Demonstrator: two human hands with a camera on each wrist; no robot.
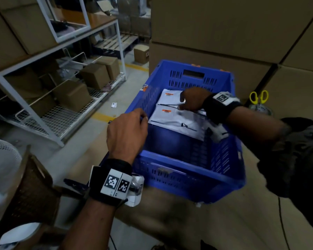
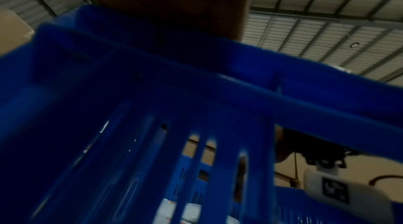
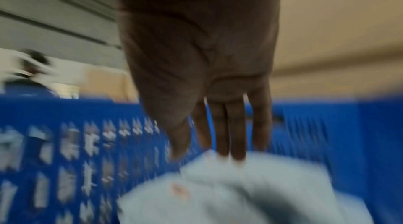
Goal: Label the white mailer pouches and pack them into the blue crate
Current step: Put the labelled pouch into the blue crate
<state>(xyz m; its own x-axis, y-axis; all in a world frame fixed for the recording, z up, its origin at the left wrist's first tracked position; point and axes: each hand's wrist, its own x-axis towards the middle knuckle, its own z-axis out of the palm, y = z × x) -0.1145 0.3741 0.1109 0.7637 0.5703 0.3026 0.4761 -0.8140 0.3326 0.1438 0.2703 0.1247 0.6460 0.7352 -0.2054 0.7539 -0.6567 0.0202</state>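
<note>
- Nearest the person, at about seven o'clock in the head view, the left hand (image 1: 127, 130) hovered at the near-left rim of the blue crate (image 1: 172, 179), fingers loosely curled and holding nothing that showed; whether a fingertip touched the rim could not be told.
- Inside the crate, toward its far half, two white mailer pouches (image 1: 177, 120) lay flat, one beyond the other, each with a small orange mark.
- The right hand (image 1: 192, 101), at about one o'clock, reached down into the crate from the right, its fingers (image 3: 237, 138) straight and close together, tips on the pouches; nothing was pinched. The right wrist view was blurred.
- Farther off at two o'clock, yellow-handled scissors (image 1: 258, 97) stood just outside the crate, cardboard cartons (image 1: 224, 24) behind.
- Likely risks: straight fingers pressing on slick plastic could skid the top pouch askew or ruck it against the wall, burying its label; with no firm hold on the rim, a push might shift the crate.
</note>
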